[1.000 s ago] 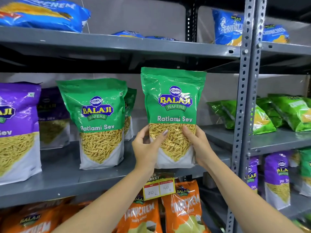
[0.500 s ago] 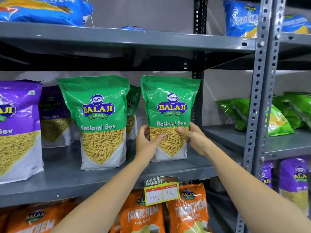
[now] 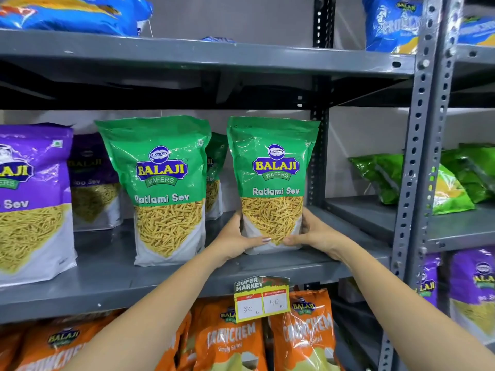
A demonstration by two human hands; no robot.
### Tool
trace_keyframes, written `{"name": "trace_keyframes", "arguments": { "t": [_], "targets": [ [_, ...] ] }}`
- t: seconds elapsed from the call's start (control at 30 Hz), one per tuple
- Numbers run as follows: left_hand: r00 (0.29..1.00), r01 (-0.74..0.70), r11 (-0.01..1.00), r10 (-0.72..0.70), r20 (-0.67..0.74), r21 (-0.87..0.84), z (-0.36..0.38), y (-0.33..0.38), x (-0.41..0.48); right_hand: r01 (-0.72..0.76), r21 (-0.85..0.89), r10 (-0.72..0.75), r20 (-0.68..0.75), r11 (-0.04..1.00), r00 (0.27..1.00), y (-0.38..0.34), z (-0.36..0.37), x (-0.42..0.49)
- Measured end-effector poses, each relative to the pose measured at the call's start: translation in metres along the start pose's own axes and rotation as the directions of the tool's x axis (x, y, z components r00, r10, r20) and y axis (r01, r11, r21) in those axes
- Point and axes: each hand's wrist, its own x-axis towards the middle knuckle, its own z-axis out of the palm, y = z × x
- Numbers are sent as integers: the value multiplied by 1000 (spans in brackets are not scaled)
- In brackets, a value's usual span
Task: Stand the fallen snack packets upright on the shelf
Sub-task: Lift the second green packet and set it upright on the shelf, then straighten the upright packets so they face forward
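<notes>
Green Ratlami Sev packet [image 3: 273,183] is standing upright on the grey metal shelf [image 3: 107,274], toward the right end of the middle tier, just left of the black rear upright [image 3: 317,156]. You are clasping its lower part from both sides: your left hand [image 3: 235,239] is curling around the left edge with the thumb lying across the front near the base, and your right hand [image 3: 314,231] is mirroring it on the right edge, thumb pointing inward. Both thumbs are nearly meeting over the white bottom panel. The packet's base is looking level with the shelf surface; you cannot tell whether its full weight is resting there. A second green packet [image 3: 163,188] is standing upright just beside it on the left, apart from it, with a third green packet [image 3: 215,178] partly hidden behind the gap. Purple packets [image 3: 32,199] are standing farther left. A price tag [image 3: 262,298] is hanging from the shelf's front lip below your hands, above orange packets [image 3: 233,341] on the lower tier. Lime-green packets [image 3: 417,183] are lying tilted on the neighbouring bay to the right.
</notes>
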Motion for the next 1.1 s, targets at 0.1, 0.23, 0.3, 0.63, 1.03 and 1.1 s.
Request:
{"name": "trace_keyframes", "arguments": {
  "t": [0.1,0.23,0.3,0.63,1.03,1.1],
  "targets": [
    [1000,-5,1000,5,-8,15,3,1,2,-5,-4,5,-28,1000,1000,0,-2,-1],
    [1000,-1,1000,1,27,-19,14,6,9,-23,-3,23,-38,1000,999,3,-16,-7],
    [999,-7,1000,8,40,-29,24,8,13,-33,-5,33,-44,999,999,6,-26,-11],
    [998,-18,999,19,56,-34,64,19,30,-45,76,52,-84,996,995,17,-59,-26],
    [959,-263,960,248,-140,-97,13,34,-36,147,-103,-178,-474,984,862,11,-43,-43],
    [858,-423,891,336,-389,-163,-14,28,-71,320,-211,-370,-713,924,595,5,-10,-56]
  ]
}}
